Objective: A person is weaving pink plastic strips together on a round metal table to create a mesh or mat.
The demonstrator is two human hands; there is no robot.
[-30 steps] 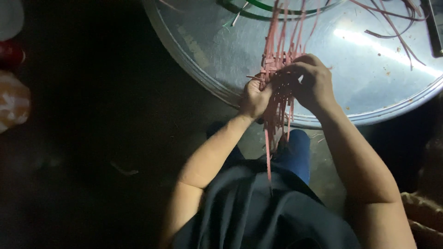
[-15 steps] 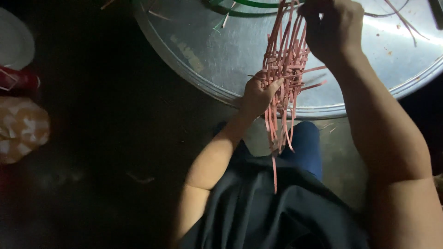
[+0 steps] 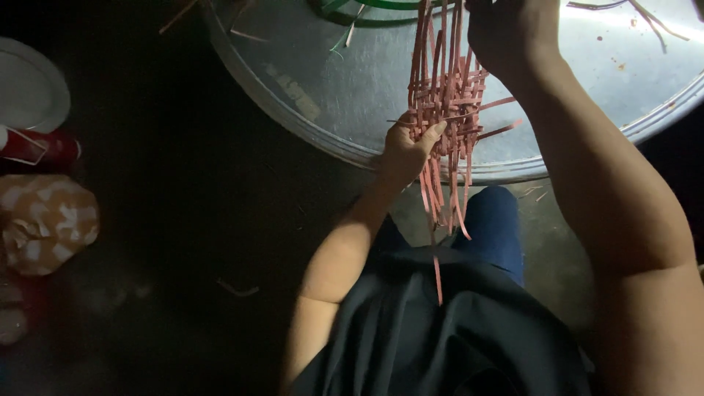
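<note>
A partly woven mat of pink-red strips (image 3: 449, 95) lies over the near rim of a large round metal tray (image 3: 345, 88), its loose ends hanging down toward my lap. My left hand (image 3: 409, 150) pinches the mat's lower left edge at the tray rim. My right hand (image 3: 513, 33) is raised at the top of the frame, fingers closed around the upper ends of the strips; its fingertips are partly cut off by the frame edge.
Green strips (image 3: 367, 6) and stray pink strips (image 3: 645, 15) lie farther back on the tray. On the dark floor at left sit a white plate (image 3: 29, 88), a red object (image 3: 37, 147) and an orange-and-white patterned bundle (image 3: 48, 220).
My right hand has moved from the middle of the weave up along the strips to their top ends. My left hand keeps its hold on the lower left edge.
</note>
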